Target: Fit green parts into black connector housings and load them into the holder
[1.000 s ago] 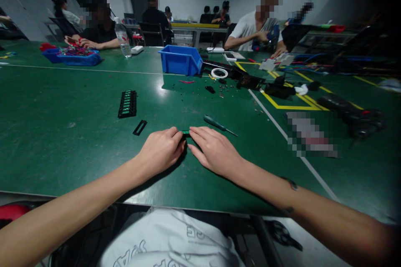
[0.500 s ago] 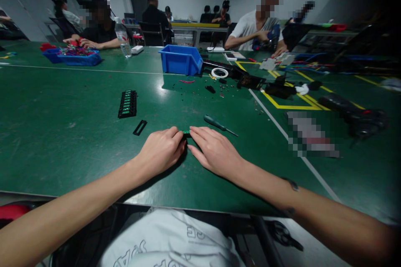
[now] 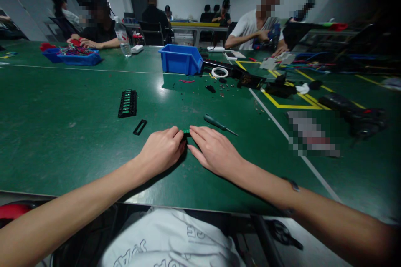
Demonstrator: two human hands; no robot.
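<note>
Between my two hands, low over the green table, is a small green circuit board (image 3: 186,132), mostly hidden by fingers. My left hand (image 3: 163,145) is closed on its left end, fingers curled. At the right end, the fingertips of my right hand (image 3: 213,146) press on the board, with the thumb tucked below. To the left lies a small black rectangular frame (image 3: 140,127) with an open slot. Beyond it rests a black stack of frames with green boards in them (image 3: 127,103). A screwdriver (image 3: 220,125) with a dark green handle lies just past my right hand.
A blue bin (image 3: 181,59) stands farther back, near a roll of white tape (image 3: 219,73) and scattered small screws. At right lies a black power drill (image 3: 355,114). Co-workers sit across the table, by a water bottle (image 3: 123,37) and a tray of wires (image 3: 79,56).
My hands and the board stay in nearly the same place. Across the table at left, a co-worker's hands have shifted slightly.
</note>
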